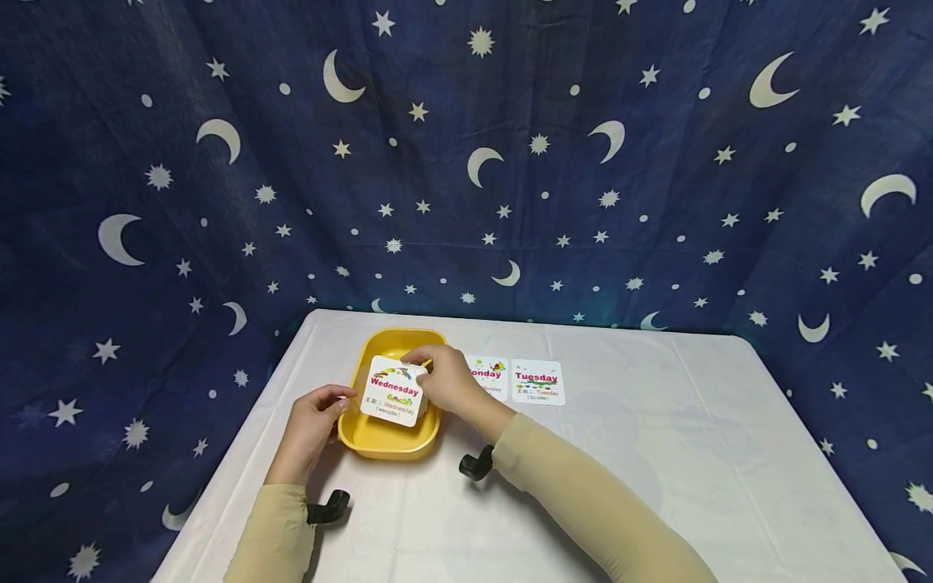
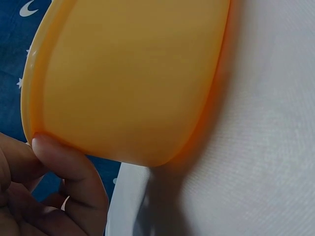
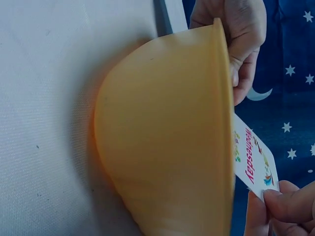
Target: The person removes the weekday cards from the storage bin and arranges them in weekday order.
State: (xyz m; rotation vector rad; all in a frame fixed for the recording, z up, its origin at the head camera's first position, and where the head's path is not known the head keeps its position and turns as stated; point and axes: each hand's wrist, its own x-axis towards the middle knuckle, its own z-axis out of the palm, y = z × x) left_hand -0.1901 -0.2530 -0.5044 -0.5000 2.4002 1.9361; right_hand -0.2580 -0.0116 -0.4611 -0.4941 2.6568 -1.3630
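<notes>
A yellow plastic basin [image 1: 389, 444] stands on the table's left part. My left hand [image 1: 309, 425] pinches its left rim; in the left wrist view the thumb of that hand [image 2: 74, 182] lies against the basin's outer wall [image 2: 128, 83]. With fingers and thumb, my right hand [image 1: 452, 380] pinches the upper right corner of a white "Wednesday" card [image 1: 394, 393], tilted over the basin. The right wrist view shows this card [image 3: 253, 157] beyond the basin's rim, its corner between the fingertips of my right hand [image 3: 290, 206].
To the right of the basin, a "Monday" card [image 1: 496, 379], partly hidden by my right hand, and a "Tuesday" card [image 1: 538, 382] lie side by side on the white tablecloth [image 1: 692, 437]. A dark blue curtain [image 1: 437, 178] with moons and stars hangs behind the table.
</notes>
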